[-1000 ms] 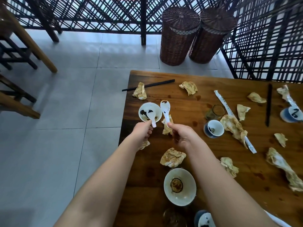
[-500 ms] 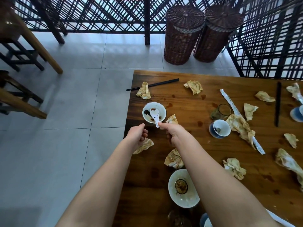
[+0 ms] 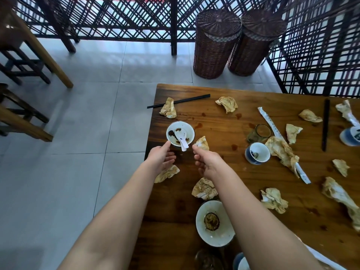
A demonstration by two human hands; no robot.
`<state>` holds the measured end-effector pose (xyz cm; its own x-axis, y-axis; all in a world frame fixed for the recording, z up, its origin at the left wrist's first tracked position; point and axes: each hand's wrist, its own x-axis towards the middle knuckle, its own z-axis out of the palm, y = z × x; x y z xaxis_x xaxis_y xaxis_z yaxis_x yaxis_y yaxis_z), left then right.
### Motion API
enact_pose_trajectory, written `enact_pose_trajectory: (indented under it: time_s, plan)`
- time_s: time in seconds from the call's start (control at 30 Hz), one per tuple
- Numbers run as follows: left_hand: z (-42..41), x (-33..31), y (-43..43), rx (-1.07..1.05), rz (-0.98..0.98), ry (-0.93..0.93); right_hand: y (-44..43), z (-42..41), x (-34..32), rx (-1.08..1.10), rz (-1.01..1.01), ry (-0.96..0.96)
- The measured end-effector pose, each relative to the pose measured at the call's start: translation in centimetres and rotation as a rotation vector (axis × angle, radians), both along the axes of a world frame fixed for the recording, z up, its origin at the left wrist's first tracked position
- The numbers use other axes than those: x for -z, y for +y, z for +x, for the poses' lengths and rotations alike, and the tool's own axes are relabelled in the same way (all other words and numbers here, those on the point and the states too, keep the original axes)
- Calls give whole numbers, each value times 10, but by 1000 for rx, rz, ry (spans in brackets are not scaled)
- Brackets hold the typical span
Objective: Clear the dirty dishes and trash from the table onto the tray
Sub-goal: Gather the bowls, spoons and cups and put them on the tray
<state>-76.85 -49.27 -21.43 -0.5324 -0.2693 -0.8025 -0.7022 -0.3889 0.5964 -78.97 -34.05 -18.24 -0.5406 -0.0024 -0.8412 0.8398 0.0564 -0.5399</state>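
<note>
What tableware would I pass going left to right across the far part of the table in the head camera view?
In order: small white bowl with a spoon in it → blue-and-white cup → lone black chopstick → another blue cup at the right edge. The glass sits just behind the first cup, so it's left out.

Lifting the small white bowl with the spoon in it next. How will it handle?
Likely rigid and breakable: the small bowl looks ceramic. The spoon lies loose, handle over the rim, so it may slide or tip out. Sauce smears could make the inside slippery.
</note>
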Motion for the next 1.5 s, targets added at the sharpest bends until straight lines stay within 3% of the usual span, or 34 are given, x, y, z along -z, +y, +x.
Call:
enact_pose_trajectory:
  time_s: [0.17,0.53,0.83,1.0,1.27,1.5]
  plan:
    - [-8,2,0,11,14,55,19,11,4,45,-72,50]
    - [-26,1,-1,-54,41,83,51,28,10,55,11,73]
    - [-16,1,2,24,-64,123,59,33,6,67,12,109]
    - [0,-7,4,38,-26,128,70,40,2,51,40,156]
    - [27,-23,7,51,62,158,98,65,-3,-184,191,246]
    - [56,-33,9,31,62,150,118,90,2,-334,241,210]
